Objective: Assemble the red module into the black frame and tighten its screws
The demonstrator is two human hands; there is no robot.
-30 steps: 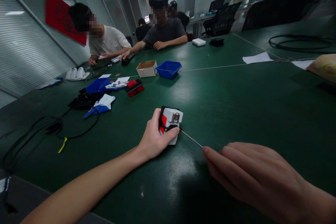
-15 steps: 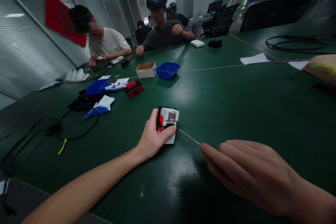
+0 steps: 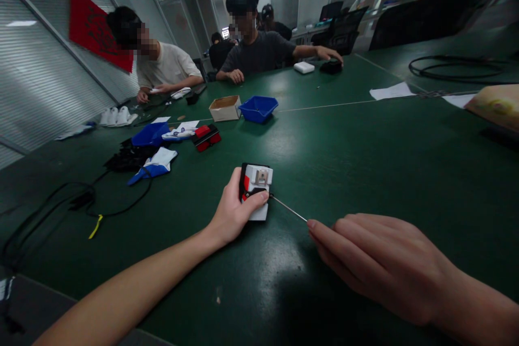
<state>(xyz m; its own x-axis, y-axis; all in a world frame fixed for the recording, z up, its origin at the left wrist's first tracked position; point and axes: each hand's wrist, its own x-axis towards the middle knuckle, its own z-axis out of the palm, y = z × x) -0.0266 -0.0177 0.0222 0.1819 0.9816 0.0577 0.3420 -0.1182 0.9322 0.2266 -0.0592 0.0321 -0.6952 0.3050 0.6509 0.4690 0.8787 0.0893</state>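
Note:
My left hand (image 3: 230, 210) is closed around a small white, red and black block-like device (image 3: 253, 173) with a square metal piece on its upper face. The thumb presses across a black part on that face. From the right, my right hand (image 3: 381, 267) pinches a thin metal screwdriver (image 3: 289, 208). Its tip meets a small black piece at the device's right side, level with my thumb. The handle is hidden inside my right hand.
Ahead stand a cardboard box (image 3: 225, 108) and a blue tray (image 3: 258, 109). A red and black object (image 3: 206, 138), gloves (image 3: 156, 164) and cables (image 3: 93, 194) lie left. Two people (image 3: 261, 54) sit across the green table (image 3: 344, 157). A coiled cable (image 3: 454, 70) lies far right.
The device and both my hands have shifted very slightly left, with the screwdriver still against it. Across the table, a person's arm has stretched out to a black object.

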